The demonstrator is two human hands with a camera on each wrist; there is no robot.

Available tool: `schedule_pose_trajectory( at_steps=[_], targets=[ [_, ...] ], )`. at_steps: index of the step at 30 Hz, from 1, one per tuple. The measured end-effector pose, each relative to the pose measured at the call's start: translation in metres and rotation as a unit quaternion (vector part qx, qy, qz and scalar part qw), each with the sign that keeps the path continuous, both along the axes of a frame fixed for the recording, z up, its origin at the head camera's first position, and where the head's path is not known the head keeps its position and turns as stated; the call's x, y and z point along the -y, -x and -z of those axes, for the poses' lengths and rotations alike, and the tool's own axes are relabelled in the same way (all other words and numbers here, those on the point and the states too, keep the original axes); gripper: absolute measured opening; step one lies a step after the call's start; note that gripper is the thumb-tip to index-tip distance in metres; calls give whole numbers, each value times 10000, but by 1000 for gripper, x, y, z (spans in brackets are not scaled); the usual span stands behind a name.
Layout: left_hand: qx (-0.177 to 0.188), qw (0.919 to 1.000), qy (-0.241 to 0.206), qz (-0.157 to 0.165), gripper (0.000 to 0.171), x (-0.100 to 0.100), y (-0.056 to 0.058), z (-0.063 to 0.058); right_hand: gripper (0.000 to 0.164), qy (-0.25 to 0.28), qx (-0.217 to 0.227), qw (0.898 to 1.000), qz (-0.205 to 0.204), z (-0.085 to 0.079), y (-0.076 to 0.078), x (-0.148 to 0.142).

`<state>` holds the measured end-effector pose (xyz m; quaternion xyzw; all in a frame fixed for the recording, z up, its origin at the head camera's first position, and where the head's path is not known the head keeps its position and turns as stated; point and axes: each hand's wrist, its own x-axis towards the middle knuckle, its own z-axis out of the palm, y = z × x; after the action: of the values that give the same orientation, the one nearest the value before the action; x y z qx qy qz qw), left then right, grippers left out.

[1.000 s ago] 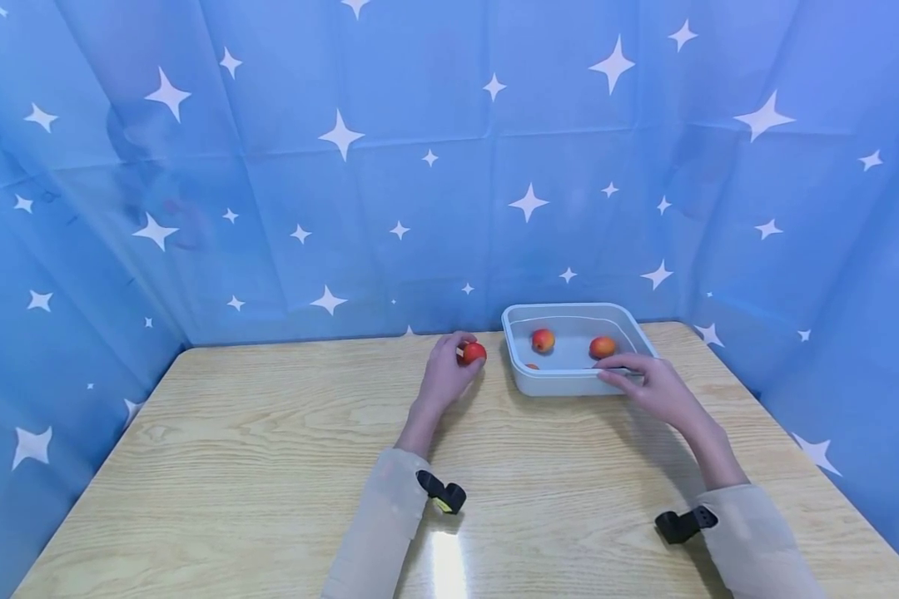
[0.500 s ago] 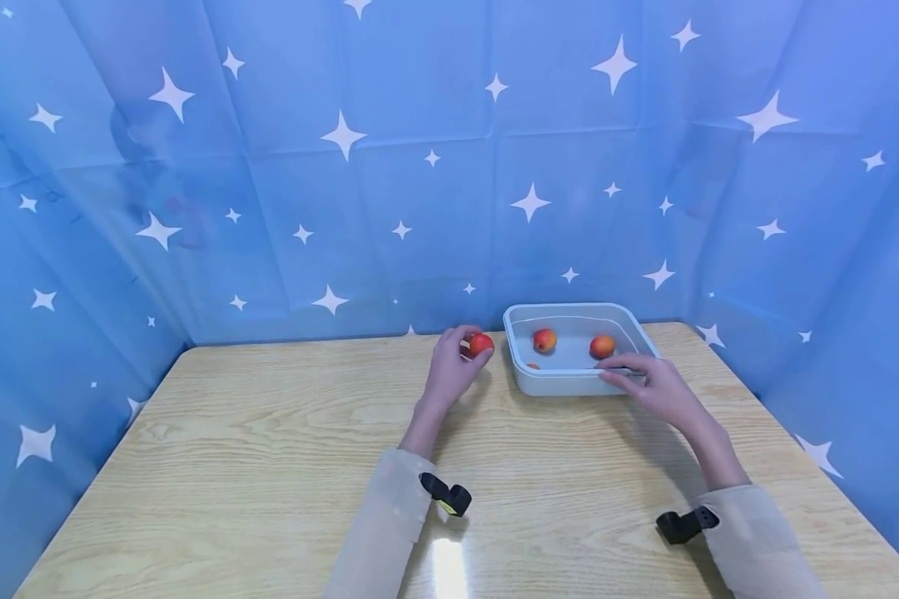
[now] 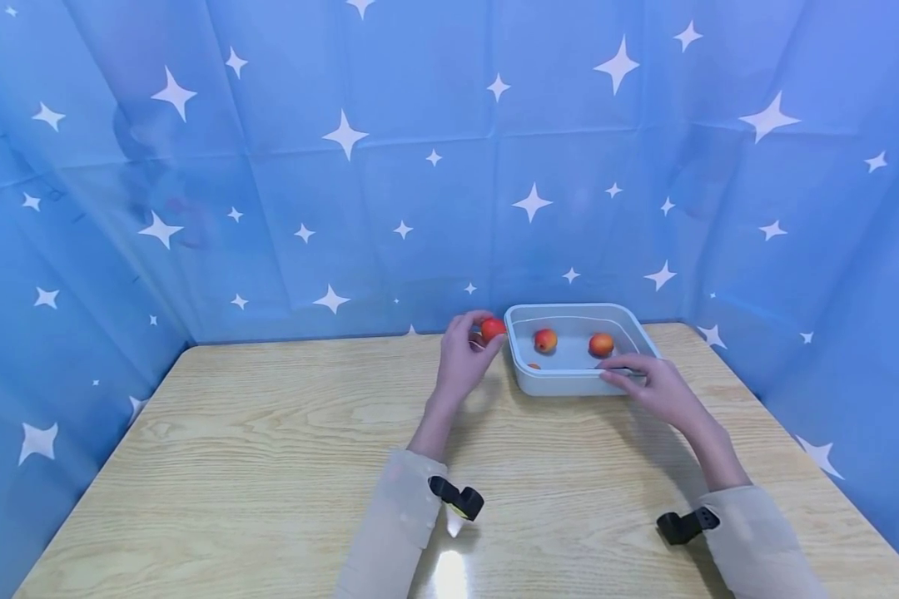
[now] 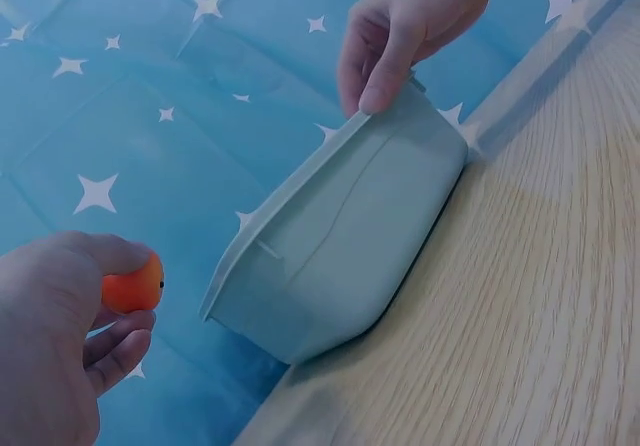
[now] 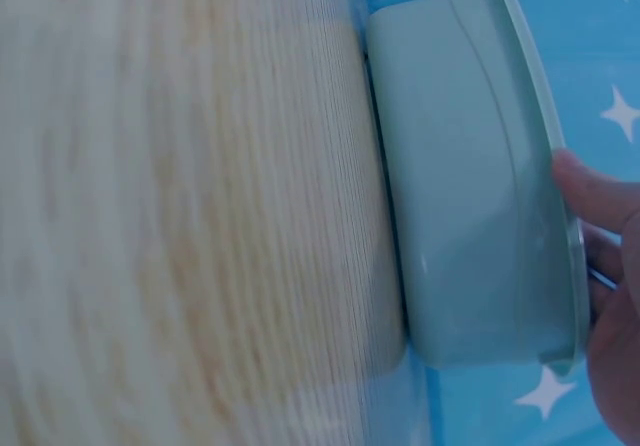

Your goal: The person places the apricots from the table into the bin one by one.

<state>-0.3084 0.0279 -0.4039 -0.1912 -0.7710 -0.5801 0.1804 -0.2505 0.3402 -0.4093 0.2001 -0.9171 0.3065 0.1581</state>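
My left hand (image 3: 464, 353) pinches a small red-orange fruit (image 3: 492, 329) between thumb and fingers, at the left rim of a pale blue-green plastic container (image 3: 562, 384). In the left wrist view this fruit (image 4: 134, 284), with a dark spot at one end, is held up beside the container's end. On the front rim, toward its right end, my right hand (image 3: 659, 387) grips the container, thumb outside and fingers inside. Inside lie a red-yellow fruit (image 3: 545, 340) and an orange-red fruit (image 3: 601, 345). A sliver of another fruit (image 3: 533, 366) shows above the front wall, mostly hidden.
The container stands on a light wood-grain table (image 3: 270, 449), close to its back edge. Right behind the table hangs a blue curtain (image 3: 419, 191) with white stars, which also runs along both sides.
My left hand has risen and moved right and farther back with the fruit, from left of the container to its left rim. My right hand and the container have stayed put.
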Motion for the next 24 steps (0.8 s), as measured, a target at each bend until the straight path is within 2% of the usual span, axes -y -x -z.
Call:
schedule_pose_trajectory(
  at_steps=[6, 13, 24],
  targets=[
    [-46, 10000, -85, -2, 34, -5, -2, -3, 17, 25, -16, 10000, -14, 1, -1, 1],
    [-72, 9995, -139, 275, 35, -14, -7, -6, 17, 27, -49, 10000, -15, 1, 0, 0],
    [-464, 9965, 351, 600, 36, -32, -16, 0, 18, 32, 29, 10000, 13, 2, 2, -2]
  ],
)
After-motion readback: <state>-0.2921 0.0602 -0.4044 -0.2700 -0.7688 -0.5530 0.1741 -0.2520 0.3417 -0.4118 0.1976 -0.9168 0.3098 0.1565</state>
